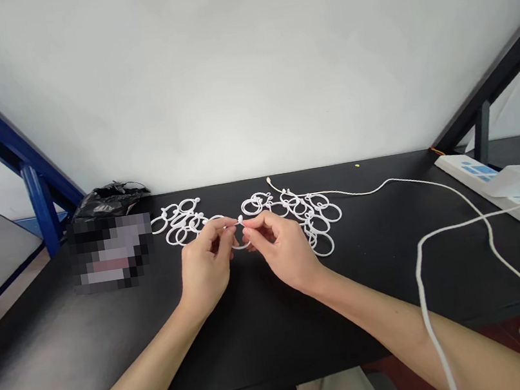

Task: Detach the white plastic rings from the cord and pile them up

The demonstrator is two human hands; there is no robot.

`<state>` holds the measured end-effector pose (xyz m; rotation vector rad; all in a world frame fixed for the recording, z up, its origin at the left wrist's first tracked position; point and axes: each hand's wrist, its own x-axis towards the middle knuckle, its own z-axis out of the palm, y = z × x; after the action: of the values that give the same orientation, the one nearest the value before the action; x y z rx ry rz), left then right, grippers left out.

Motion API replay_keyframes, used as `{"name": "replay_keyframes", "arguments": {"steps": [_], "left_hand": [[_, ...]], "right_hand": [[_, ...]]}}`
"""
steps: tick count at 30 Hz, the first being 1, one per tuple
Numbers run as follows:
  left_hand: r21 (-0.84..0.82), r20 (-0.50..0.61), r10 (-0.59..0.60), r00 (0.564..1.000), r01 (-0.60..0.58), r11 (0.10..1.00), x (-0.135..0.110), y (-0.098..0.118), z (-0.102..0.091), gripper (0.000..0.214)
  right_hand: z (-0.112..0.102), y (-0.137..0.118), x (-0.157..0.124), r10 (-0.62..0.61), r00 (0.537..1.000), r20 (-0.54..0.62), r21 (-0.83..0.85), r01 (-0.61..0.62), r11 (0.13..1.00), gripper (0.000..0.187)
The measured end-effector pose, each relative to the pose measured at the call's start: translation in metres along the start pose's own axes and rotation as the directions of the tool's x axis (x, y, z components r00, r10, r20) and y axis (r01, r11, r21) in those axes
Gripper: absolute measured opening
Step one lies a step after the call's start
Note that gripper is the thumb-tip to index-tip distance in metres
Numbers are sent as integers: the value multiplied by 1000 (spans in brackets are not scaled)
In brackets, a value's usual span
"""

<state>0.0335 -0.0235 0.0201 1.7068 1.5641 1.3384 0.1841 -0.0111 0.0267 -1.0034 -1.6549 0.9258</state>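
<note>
Over the middle of the black table, my left hand [205, 262] and my right hand [291, 252] meet fingertip to fingertip. Both pinch one white curtain ring [242, 247], with its small white knob or eyelet at the top between them. Fingers cover part of this ring. Beyond my left hand lies a loose pile of white curtain rings [181, 224], each with a small eyelet. A second pile of similar rings [315, 219] spreads behind and to the right of my right hand.
A black plastic bag [107, 201] and a blurred-out item [112, 253] lie at the left. On the right is a white power strip [498, 185] with plugs. A white cable [421, 275] crosses my right forearm; another thin cable [362, 193] runs behind the right pile.
</note>
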Motion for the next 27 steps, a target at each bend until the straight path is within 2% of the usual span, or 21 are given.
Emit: {"name": "replay_keyframes", "arguments": {"steps": [5, 8, 9, 11, 14, 16, 19, 23, 27], "left_hand": [[122, 7, 59, 998, -59, 991, 8, -2, 0, 21], [181, -75, 50, 996, -35, 983, 21, -5, -5, 23], [181, -133, 34, 991, -9, 983, 27, -8, -8, 24], [154, -258, -25, 966, 67, 986, 38, -21, -17, 29], [119, -366, -145, 919, 201, 972, 53, -47, -33, 33], [172, -376, -187, 908, 267, 948, 61, -62, -40, 34], [302, -334, -204, 920, 309, 902, 67, -75, -46, 34], [406, -309, -185, 933, 305, 861, 68, -77, -47, 39], [433, -315, -170, 934, 301, 850, 67, -77, -49, 39]], "right_hand": [[-4, 5, 11, -48, 998, 48, -75, 51, 996, 15], [-12, 10, 22, -116, 992, 58, -284, 128, 950, 19], [-15, 13, 26, -133, 990, 39, -405, 138, 904, 20], [-23, 19, 31, -153, 988, 34, -643, 139, 753, 22], [-32, 27, 35, -75, 991, 111, -809, 134, 572, 25], [-34, 30, 35, -26, 990, 141, -850, 134, 510, 28], [-33, 31, 35, -16, 990, 138, -875, 129, 466, 30], [-33, 30, 36, 7, 992, 127, -888, 111, 447, 30], [-35, 29, 35, 44, 990, 131, -886, 97, 453, 31]]}}
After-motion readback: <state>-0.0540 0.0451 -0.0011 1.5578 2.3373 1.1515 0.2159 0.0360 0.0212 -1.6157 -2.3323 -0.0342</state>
